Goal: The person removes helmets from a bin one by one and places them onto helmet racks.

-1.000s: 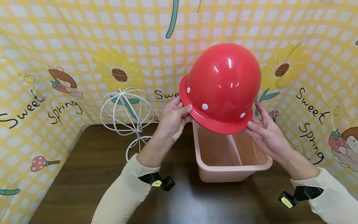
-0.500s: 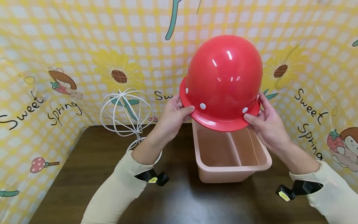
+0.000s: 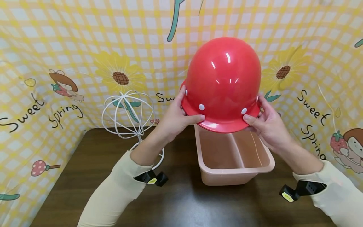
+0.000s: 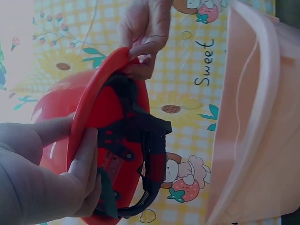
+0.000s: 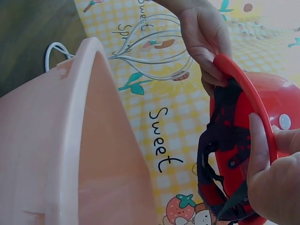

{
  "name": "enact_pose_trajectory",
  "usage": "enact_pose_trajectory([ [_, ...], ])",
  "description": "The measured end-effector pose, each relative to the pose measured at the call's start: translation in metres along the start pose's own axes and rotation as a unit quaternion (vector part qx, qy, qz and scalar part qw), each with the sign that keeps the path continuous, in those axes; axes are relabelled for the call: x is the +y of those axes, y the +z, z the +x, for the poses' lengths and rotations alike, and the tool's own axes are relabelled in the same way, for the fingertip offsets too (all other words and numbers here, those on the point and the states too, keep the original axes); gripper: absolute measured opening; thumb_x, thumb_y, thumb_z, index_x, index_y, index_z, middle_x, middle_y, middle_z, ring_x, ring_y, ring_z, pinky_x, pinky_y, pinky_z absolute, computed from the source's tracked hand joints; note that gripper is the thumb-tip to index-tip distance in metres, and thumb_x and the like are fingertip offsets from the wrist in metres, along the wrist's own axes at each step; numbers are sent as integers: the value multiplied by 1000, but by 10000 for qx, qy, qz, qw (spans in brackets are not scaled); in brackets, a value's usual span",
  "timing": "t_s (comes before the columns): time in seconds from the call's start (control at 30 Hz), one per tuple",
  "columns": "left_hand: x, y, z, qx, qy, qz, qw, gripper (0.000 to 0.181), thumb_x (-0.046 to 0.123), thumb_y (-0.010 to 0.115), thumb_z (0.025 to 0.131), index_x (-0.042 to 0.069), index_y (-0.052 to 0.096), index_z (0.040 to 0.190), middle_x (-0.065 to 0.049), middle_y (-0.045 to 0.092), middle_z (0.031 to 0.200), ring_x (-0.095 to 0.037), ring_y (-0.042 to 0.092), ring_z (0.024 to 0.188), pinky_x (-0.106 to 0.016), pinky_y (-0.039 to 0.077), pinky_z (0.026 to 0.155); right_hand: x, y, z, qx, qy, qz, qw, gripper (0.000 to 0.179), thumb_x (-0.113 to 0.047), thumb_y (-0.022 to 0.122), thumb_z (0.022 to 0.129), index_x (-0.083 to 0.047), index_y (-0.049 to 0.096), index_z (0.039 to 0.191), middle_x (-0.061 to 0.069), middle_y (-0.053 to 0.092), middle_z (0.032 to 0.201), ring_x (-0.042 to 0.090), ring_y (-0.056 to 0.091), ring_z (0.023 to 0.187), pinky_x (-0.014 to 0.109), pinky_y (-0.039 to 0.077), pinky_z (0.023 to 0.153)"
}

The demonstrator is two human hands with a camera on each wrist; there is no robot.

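A glossy red hard hat (image 3: 224, 82) with white rivets is held up, dome upward, above the back of a pink bin (image 3: 235, 171). My left hand (image 3: 177, 115) grips the brim on the left, thumb on top. On the other side my right hand (image 3: 267, 124) pinches the brim, its thumb near a rivet. The left wrist view shows the fingers (image 4: 84, 157) curled under the brim and the black headband (image 4: 152, 159) inside the shell. In the right wrist view the hard hat (image 5: 276, 91) is tilted, its suspension straps visible.
A white wire stand (image 3: 127, 113) with a round cage top is on the left, partly hidden behind the left forearm. Both it and the bin stand on a dark wooden table (image 3: 93, 176). Yellow checked cloth (image 3: 158, 56) hangs behind and at the sides.
The hard hat has turned and levelled, its brim now facing nearer me, and shifted slightly left. Both hands have adjusted their hold along the brim.
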State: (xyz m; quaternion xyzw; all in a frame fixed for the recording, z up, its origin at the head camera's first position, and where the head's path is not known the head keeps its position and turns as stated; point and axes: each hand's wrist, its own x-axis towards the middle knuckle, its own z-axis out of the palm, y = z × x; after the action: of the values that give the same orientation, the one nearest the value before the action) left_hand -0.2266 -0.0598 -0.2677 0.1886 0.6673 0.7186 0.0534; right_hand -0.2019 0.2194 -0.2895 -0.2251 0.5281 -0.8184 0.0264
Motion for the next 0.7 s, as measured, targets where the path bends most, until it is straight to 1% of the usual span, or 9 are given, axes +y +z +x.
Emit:
enact_pose_trajectory([
  [0.07,-3,0,0,68,77,292,9995,108,-8,77,84,21,12,165,-2,43,152,-22,56,127,-38,56,96,1,0,0,16,43,-146,9999,75,14,53,98,-13,21,160,12,46,139,21,72,101,36,62,76],
  [0.13,-4,0,-1,65,182,441,9988,107,-7,78,83,23,16,164,-2,45,150,-22,56,126,-39,57,95,2,0,0,39,61,-265,9996,76,14,53,98,-13,21,160,13,45,139,20,72,101,36,62,75],
  [0.2,-5,-1,-2,47,267,513,9983,107,-7,79,82,25,18,164,-2,46,148,-22,56,126,-40,58,94,3,1,0,69,74,-367,9993,75,14,53,98,-13,21,160,12,46,138,20,73,100,37,62,75],
  [0.3,-5,-2,-3,8,343,496,9982,108,-8,78,82,27,17,163,-2,46,148,-21,56,126,-40,58,93,3,2,0,102,60,-552,9984,74,14,54,98,-15,24,159,12,48,138,20,72,102,37,62,75],
  [0.43,-2,-5,-4,-2,420,534,9977,107,-8,79,81,26,18,163,-2,45,148,-22,55,126,-41,59,92,3,6,2,106,6,-695,9975,75,14,54,98,-15,23,160,13,45,140,19,72,103,37,62,75],
  [0.53,0,-7,-4,26,394,580,9975,106,-8,79,81,25,19,162,-3,46,147,-22,55,126,-42,59,91,4,9,3,163,9,-658,9977,77,13,54,98,-14,20,161,13,44,141,18,71,103,37,62,75],
  [0.7,3,-10,-6,101,221,563,9981,107,-9,77,82,24,16,163,-4,46,147,-24,56,124,-42,60,89,5,14,6,180,59,-723,9972,81,12,54,98,-17,15,163,12,39,147,19,67,114,39,61,78],
])
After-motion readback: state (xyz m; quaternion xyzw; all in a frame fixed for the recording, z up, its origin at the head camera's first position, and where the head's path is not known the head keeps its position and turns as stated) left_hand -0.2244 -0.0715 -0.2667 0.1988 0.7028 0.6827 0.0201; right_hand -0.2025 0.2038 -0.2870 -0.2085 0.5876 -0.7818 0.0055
